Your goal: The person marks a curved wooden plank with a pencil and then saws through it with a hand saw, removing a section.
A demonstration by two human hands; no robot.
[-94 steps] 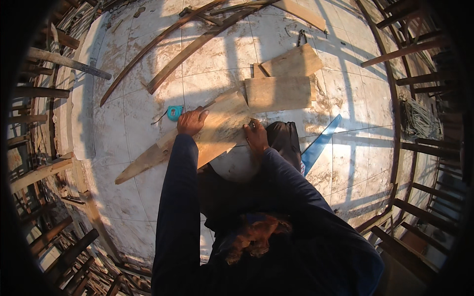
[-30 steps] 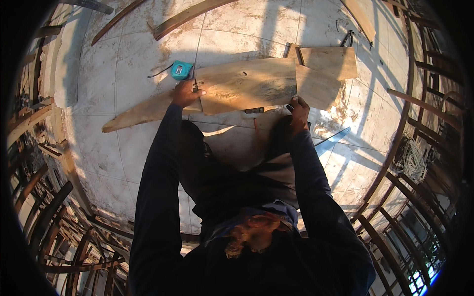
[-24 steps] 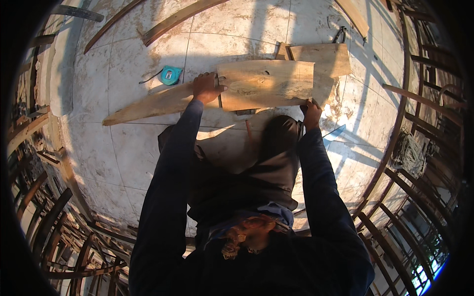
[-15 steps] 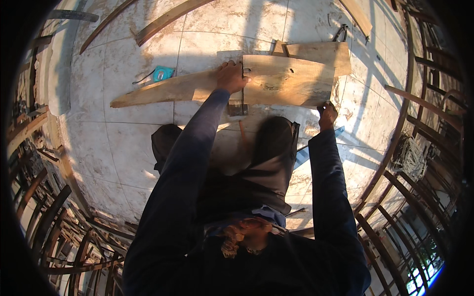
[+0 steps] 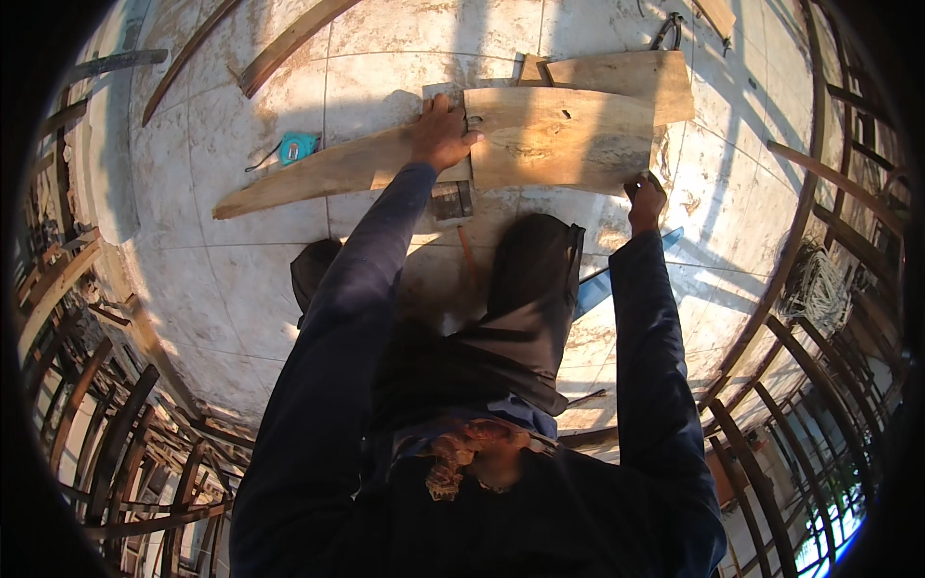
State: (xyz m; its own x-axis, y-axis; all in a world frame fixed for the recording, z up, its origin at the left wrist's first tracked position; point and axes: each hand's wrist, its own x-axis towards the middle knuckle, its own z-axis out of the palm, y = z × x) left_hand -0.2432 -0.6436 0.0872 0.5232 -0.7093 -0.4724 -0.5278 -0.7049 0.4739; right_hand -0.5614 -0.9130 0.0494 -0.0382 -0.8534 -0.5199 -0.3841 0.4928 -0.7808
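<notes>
A wide wooden board (image 5: 554,140) with a small dark hole lies across a longer, tapered plank (image 5: 313,170) that reaches to the left. My left hand (image 5: 442,133) is closed over where the two meet, its thumb on the wide board's left edge. At the near right corner of that board, my right hand (image 5: 647,199) has its fingers pinched against the wood. Whether something small is also between those fingers is hidden. Under the far side sits another flat board (image 5: 665,85). A short dark wood block (image 5: 450,202) shows below the plank's near edge.
On the tiled floor (image 5: 255,279), a teal tape measure (image 5: 298,147) lies left of the plank. A blue flat tool (image 5: 593,292) is partly behind my right forearm. Pliers-like black tool (image 5: 667,32) rests at the far right. Curved timbers (image 5: 294,43) and a coiled bundle (image 5: 819,289) lie around.
The view has shifted, so the boards appear a little higher in the picture. Both hands stay at the same places on the wood; the right fingers sit slightly differently at the corner.
</notes>
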